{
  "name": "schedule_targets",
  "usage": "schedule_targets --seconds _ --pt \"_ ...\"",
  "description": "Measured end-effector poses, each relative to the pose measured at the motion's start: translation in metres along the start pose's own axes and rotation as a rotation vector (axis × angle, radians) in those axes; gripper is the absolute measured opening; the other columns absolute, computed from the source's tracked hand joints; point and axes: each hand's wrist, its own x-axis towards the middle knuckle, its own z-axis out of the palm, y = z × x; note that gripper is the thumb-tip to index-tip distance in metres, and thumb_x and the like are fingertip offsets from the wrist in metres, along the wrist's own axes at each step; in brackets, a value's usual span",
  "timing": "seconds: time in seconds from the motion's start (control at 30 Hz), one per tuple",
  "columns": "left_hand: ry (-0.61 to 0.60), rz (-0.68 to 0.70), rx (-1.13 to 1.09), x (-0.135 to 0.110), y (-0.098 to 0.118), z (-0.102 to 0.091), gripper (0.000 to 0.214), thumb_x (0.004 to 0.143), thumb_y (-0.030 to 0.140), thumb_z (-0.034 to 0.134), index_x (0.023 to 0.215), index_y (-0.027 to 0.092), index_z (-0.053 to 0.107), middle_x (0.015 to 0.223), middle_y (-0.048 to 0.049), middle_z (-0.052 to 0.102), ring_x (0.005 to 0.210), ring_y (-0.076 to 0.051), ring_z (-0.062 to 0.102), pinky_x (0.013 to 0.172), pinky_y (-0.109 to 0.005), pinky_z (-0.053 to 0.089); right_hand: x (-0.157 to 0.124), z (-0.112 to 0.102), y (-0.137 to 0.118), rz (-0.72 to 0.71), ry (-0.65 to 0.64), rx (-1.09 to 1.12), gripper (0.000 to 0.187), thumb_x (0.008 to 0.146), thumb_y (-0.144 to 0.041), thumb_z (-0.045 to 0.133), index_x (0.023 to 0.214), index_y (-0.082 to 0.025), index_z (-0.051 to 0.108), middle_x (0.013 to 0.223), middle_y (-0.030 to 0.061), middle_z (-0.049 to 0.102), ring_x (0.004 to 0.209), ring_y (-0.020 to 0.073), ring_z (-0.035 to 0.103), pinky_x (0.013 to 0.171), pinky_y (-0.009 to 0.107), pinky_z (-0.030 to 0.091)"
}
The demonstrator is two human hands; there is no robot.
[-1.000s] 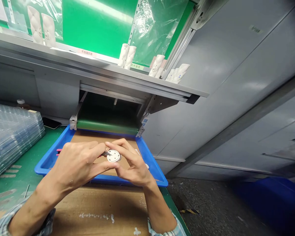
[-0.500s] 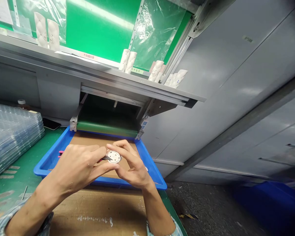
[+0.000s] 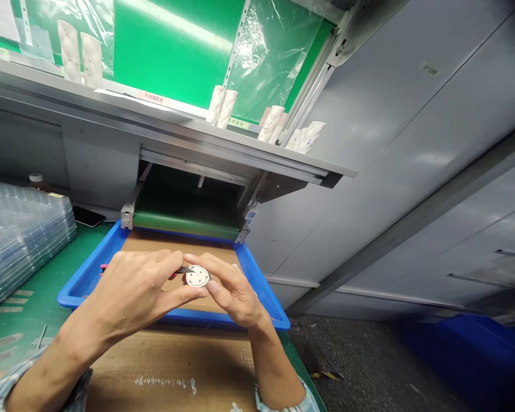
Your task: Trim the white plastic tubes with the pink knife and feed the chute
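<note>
Two hands work above a blue plastic tray (image 3: 79,294), close inside its near rim. Left hand (image 3: 133,294) pinches a pink-handled tool (image 3: 103,267), tip against a white round disc (image 3: 198,276); right hand (image 3: 234,300) fingers (image 3: 223,280) grip the disc's edge. Green worktop (image 3: 26,320) lies open left of tray; disc sits as in the earlier frame.

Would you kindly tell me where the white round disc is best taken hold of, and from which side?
By its rim, I judge, from the near side, as the right hand does: the white disc looks flat and round, so fingers on the edge leave its face free for the tool in the left hand.
</note>
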Motion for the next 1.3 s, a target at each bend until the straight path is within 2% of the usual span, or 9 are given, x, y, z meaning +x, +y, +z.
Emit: schedule_targets --seconds 0.1,0.23,0.33,0.53,0.73,1.07,1.3 --pt "0.022 0.015 0.037 -0.0008 -0.0004 -0.0005 0.054 0.114 0.064 0.042 0.091 0.023 0.071 0.073 0.0029 0.078 0.057 -0.02 0.073 0.051 -0.035 0.035 0.0005 -0.0008 -0.001 0.01 -0.007 0.011 0.046 0.117 -0.042 0.048 0.159 -0.029 0.06 0.123 0.0084 0.076 0.099 0.0221 0.069 0.094 0.04 0.06" --pt "0.047 0.043 0.059 -0.0018 -0.0012 -0.0007 0.06 0.115 0.064 0.036 0.082 0.023 0.065 0.069 0.0027 0.075 0.053 -0.017 0.068 0.05 -0.034 0.032 -0.001 -0.0007 -0.0032 0.031 -0.004 0.01 0.045 0.117 -0.041 0.047 0.158 -0.029 0.061 0.12 0.0077 0.076 0.099 0.022 0.068 0.093 0.038 0.059" --pt "0.036 0.065 0.025 -0.0018 -0.0019 -0.0006 0.062 0.117 0.062 0.034 0.076 0.023 0.059 0.064 0.0032 0.07 0.051 -0.014 0.063 0.051 -0.033 0.03 -0.0026 -0.0004 -0.0048 0.057 0.003 -0.009 0.046 0.117 -0.044 0.048 0.157 -0.026 0.063 0.111 0.007 0.075 0.095 0.0219 0.068 0.091 0.037 0.059" --pt "0.021 0.066 -0.083 0.0027 -0.0005 -0.0042 0.064 0.117 0.06 0.034 0.071 0.023 0.057 0.057 0.0053 0.064 0.046 -0.011 0.057 0.051 -0.03 0.032 -0.0018 -0.0009 -0.0029 0.053 0.003 0.001 0.049 0.118 -0.047 0.042 0.157 -0.025 0.062 0.116 0.0088 0.075 0.099 0.0225 0.069 0.094 0.039 0.06" --pt "0.036 -0.003 -0.028 0.0028 0.0 -0.0041 0.057 0.117 0.059 0.038 0.084 0.022 0.067 0.069 0.0035 0.076 0.054 -0.014 0.068 0.052 -0.031 0.035 -0.0012 0.0004 0.003 0.02 0.064 -0.029 0.048 0.114 -0.044 0.056 0.158 -0.027 0.059 0.125 0.0097 0.072 0.112 0.0227 0.069 0.1 0.039 0.06" --pt "0.081 0.027 0.133 -0.001 0.0009 -0.0023 0.059 0.118 0.06 0.029 0.082 0.024 0.058 0.065 0.0018 0.07 0.051 -0.018 0.066 0.051 -0.033 0.031 0.0006 0.0028 -0.0009 -0.048 0.184 -0.151 0.039 0.106 -0.033 0.072 0.144 -0.026 0.068 0.128 0.0118 0.071 0.117 0.0246 0.07 0.101 0.04 0.061" --pt "0.079 0.015 0.193 -0.0042 0.0018 0.003 0.06 0.118 0.061 0.028 0.078 0.024 0.054 0.062 0.0014 0.065 0.05 -0.017 0.06 0.052 -0.033 0.027 0.0016 0.008 0.0023 -0.083 0.3 -0.192 0.028 0.103 -0.031 0.077 0.13 -0.027 0.069 0.117 0.0088 0.073 0.106 0.0236 0.07 0.09 0.037 0.062"
